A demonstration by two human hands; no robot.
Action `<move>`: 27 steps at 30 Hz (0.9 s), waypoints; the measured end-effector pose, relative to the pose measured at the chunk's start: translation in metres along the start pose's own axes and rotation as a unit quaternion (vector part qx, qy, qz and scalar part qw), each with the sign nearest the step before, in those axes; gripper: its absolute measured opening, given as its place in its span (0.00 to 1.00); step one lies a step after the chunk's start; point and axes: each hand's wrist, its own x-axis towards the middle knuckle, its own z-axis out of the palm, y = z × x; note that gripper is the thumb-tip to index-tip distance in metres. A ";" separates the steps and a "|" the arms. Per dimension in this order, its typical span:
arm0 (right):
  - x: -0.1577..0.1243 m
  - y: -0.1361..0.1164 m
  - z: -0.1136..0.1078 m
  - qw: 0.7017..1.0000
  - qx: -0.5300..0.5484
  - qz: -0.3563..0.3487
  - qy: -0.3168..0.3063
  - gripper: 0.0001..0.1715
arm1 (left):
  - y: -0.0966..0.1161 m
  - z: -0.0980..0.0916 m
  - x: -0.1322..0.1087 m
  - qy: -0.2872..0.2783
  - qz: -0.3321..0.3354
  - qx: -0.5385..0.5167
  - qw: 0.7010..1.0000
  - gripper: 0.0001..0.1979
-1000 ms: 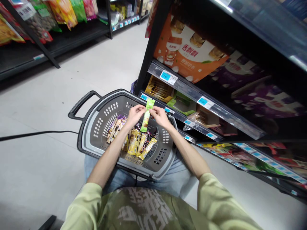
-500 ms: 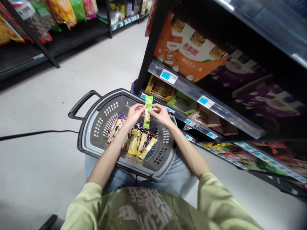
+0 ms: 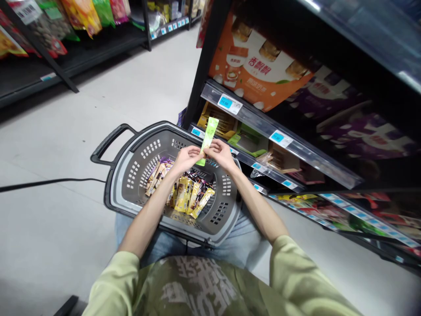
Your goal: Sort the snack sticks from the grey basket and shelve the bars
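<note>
A grey shopping basket [image 3: 131, 199] rests on my lap, holding several yellow and purple stick packets [image 3: 184, 193]. Above its far side, my left hand [image 3: 186, 158] and my right hand [image 3: 221, 154] both pinch the lower end of a slim green stick packet [image 3: 209, 134]. The packet points up and away toward the store shelf. Fingers of both hands are closed on it.
A dark store shelf [image 3: 279, 140] with blue price tags stands to the right, carrying an orange box [image 3: 259, 74], purple packs and small display cartons [image 3: 250, 140]. Across the aisle is a rack of snack bags [image 3: 82, 13]. A black cable [image 3: 49, 182] lies on the floor.
The green packet has been turned from hanging downward over the basket to pointing upward, and both hands now grip its lower end. The view shifted slightly.
</note>
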 end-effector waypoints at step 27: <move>-0.006 -0.004 0.012 0.995 0.054 0.074 0.035 0.23 | 0.006 0.011 -0.006 0.031 -0.005 -0.070 0.997 0.14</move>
